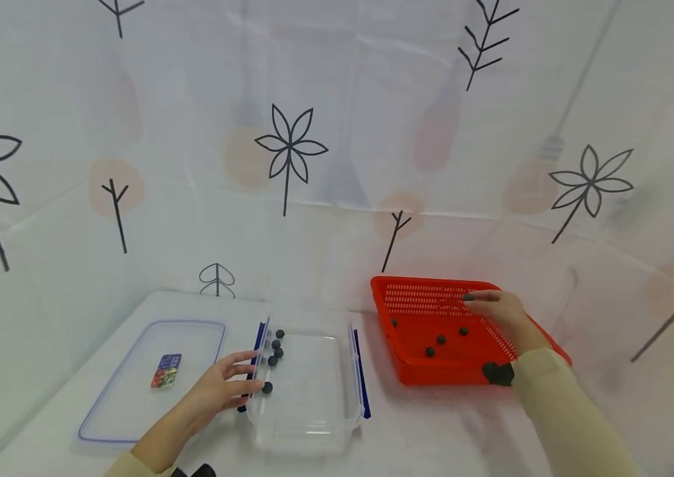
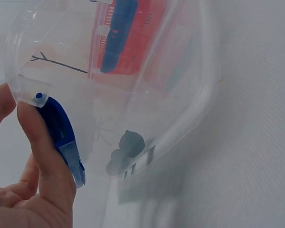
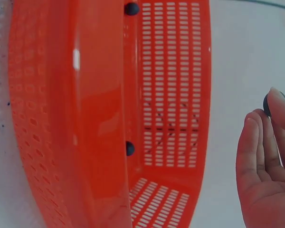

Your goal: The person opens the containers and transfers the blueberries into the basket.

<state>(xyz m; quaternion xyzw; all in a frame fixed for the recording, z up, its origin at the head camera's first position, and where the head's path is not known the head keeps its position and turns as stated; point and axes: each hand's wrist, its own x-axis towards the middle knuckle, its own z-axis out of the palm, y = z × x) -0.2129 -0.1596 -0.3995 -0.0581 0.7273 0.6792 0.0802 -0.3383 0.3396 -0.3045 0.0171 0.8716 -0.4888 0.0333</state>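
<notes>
A clear plastic box (image 1: pixel 310 384) with blue side clips stands in front of me, several small dark balls (image 1: pixel 278 353) lined along its left wall. My left hand (image 1: pixel 208 392) grips that left wall; in the left wrist view its thumb and finger pinch the rim beside a blue clip (image 2: pixel 59 121). My right hand (image 1: pixel 506 317) pinches one small dark ball (image 3: pixel 267 105) between thumb and fingertips, raised over the back right of the red basket (image 1: pixel 447 372). More dark balls (image 1: pixel 441 340) lie spread over the basket's floor.
Left of the box, a flat clear lid (image 1: pixel 128 404) with a blue edge and a coloured label (image 1: pixel 166 371) lies on the white table (image 1: pixel 420 444). Behind everything hangs a white cloth (image 1: pixel 337 252) printed with plants. The basket's slotted walls rise around its balls.
</notes>
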